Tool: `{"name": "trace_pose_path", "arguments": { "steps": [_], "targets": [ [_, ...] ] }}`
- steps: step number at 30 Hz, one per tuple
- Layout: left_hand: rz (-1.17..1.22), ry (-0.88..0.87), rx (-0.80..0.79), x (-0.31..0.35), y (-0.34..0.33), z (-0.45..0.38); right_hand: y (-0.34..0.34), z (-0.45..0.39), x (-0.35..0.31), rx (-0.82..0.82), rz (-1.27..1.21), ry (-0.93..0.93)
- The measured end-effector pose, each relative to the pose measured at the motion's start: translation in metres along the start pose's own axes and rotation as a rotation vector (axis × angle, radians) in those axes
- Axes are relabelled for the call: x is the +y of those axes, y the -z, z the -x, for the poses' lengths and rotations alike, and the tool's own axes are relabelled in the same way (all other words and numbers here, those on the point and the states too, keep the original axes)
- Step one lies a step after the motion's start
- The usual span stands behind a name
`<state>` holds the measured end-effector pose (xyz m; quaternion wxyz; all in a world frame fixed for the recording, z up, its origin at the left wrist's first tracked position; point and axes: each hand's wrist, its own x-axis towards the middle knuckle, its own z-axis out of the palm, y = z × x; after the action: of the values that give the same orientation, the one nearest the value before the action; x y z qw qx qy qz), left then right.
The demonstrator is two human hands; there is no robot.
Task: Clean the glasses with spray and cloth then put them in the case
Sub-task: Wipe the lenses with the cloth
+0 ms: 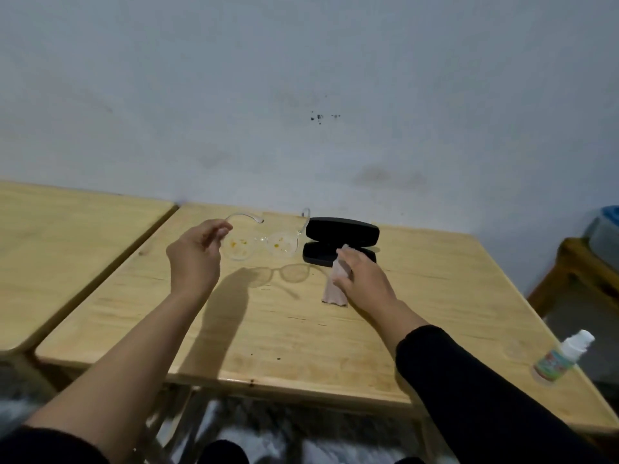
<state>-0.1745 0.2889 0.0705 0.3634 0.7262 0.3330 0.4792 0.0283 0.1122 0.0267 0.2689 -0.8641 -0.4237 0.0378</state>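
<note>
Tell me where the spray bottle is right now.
In the head view, the spray bottle stands near the table's front right corner, beside the person's right sleeve and well away from the black case.

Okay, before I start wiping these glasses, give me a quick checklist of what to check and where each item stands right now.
1. Glasses held off the table by left hand: ok.
2. Cloth gripped in right hand: ok.
3. Lenses clean: not ok, yellow smears on both.
4. Lenses sprayed: cannot tell.
5. Case open and ready: ok.
6. Spray safely placed: not ok, near the table's right edge.
</note>
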Motion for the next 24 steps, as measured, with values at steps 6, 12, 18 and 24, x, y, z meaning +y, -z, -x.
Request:
{"name": "trace_pose_path", "arguments": {
  "steps": [6,12,18,24],
  "targets": [
    [-0.059,0.001,-0.008,-0.015,-0.008,-0.008,-0.006,-0.019,0.009,-0.06,0.002,0.081],
    [-0.055,0.023,-0.019,-0.02,-0.018,-0.007,-0.007,-0.03,0.014,-0.099,0.07,0.173],
    [-0.055,0.03,-0.024,-0.023,-0.022,-0.006,-0.007,-0.037,0.018,-0.108,0.141,0.215],
    [-0.069,0.034,-0.034,-0.025,-0.022,-0.004,-0.014,-0.043,0.022,-0.08,0.167,0.16]
  ]
}}
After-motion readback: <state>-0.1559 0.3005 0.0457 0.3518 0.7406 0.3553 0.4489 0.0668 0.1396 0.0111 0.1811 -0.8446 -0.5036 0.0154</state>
